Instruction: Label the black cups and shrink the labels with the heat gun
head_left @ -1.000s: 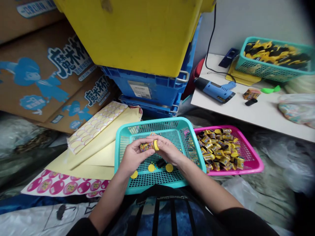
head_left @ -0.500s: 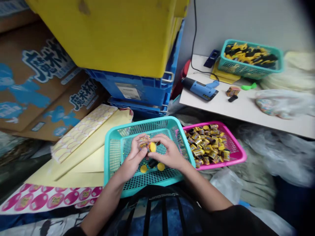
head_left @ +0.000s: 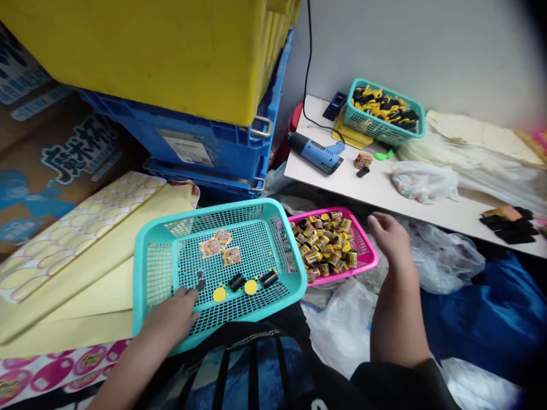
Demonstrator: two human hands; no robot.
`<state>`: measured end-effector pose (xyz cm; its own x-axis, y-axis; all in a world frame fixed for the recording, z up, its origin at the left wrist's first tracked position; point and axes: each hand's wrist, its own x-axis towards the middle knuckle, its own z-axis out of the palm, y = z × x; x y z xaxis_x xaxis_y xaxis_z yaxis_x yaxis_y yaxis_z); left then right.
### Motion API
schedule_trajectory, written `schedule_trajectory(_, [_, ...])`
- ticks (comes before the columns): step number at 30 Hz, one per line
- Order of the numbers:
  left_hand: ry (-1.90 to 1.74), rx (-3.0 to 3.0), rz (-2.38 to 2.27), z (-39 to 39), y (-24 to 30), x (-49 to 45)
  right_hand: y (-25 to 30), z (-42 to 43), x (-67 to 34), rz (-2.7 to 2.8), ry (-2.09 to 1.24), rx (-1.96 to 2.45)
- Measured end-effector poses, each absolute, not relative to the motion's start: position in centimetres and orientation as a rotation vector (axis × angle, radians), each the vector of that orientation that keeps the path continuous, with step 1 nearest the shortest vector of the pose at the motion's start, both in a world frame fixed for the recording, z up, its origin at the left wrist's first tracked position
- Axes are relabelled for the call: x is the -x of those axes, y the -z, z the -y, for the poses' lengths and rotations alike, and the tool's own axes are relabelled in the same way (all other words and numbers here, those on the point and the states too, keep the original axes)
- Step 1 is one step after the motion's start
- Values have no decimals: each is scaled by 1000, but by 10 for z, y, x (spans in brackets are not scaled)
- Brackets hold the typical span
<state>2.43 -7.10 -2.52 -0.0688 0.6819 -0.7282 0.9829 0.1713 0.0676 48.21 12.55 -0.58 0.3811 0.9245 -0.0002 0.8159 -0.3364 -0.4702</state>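
Observation:
My left hand [head_left: 177, 313] reaches over the near left rim of the turquoise basket [head_left: 143, 267]. Its fingertips close on a small dark piece [head_left: 200, 283], whose kind is blurred. Beside it on the basket floor lie two short black cylinders [head_left: 236, 282], two yellow round caps [head_left: 250, 287] and small coloured beads. Farther back in the basket are several printed labels [head_left: 231, 256]. My right hand [head_left: 390, 238] is raised just right of the pink basket [head_left: 367, 253], its fingers loosely apart and nothing visible in them. Small yellow-and-black labelled tubes [head_left: 325, 242] fill much of the pink basket.
On the white table [head_left: 371, 191] are a blue heat gun [head_left: 318, 152], another turquoise basket [head_left: 384, 128], a plastic bag [head_left: 423, 181] and black pieces [head_left: 510, 228]. Stacked yellow and blue crates [head_left: 205, 136] stand behind, cardboard boxes [head_left: 81, 154] and printed sheets [head_left: 85, 273] at left.
My hands have parted. The yellow-capped tube they held together is out of them. The left has moved down into the basket's near left; the right has swung right past the pink basket.

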Motion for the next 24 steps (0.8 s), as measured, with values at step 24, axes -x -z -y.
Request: schedule_trajectory(24, [-479, -1244, -2158, 21, 31, 4, 74, -102, -136, 2835, -933, 927])
